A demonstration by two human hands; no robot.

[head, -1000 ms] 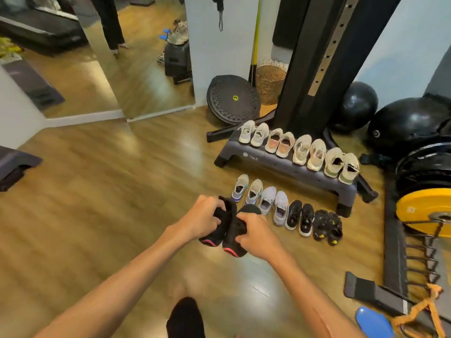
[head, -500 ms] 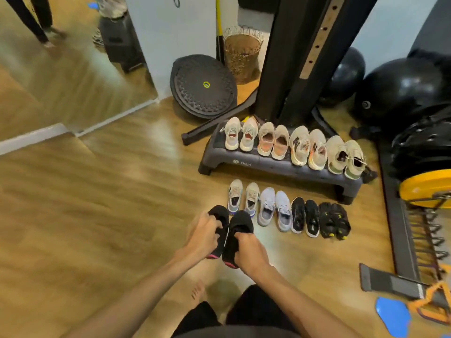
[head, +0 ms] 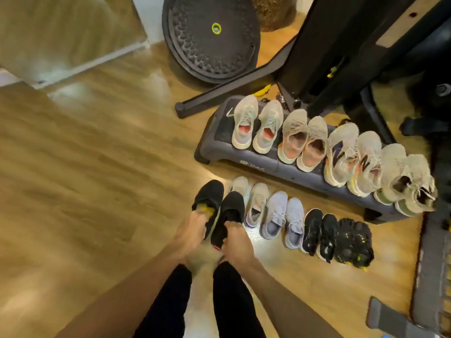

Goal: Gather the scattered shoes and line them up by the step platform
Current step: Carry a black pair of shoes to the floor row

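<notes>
My left hand (head: 195, 228) grips the left black shoe (head: 211, 193) at its opening, fingers tucked inside. My right hand (head: 235, 236) grips the right black shoe (head: 231, 208) the same way. Both shoes are low over the wooden floor at the left end of a floor row of shoes (head: 295, 220); contact with the floor cannot be told. That row runs along the front of the grey step platform (head: 273, 164). On top of the platform stands a second row of several pale sneakers (head: 305, 140).
A black round balance disc (head: 210, 37) leans on the wall behind. Black machine frame legs (head: 231, 93) stand behind the platform. A weight rack (head: 434, 264) lies at the right. My legs (head: 195, 301) are below my hands. Bare wooden floor (head: 85, 179) stretches left.
I have stepped closer and bent down. Both hands carried the black shoes forward and lower, to the left end of the floor row.
</notes>
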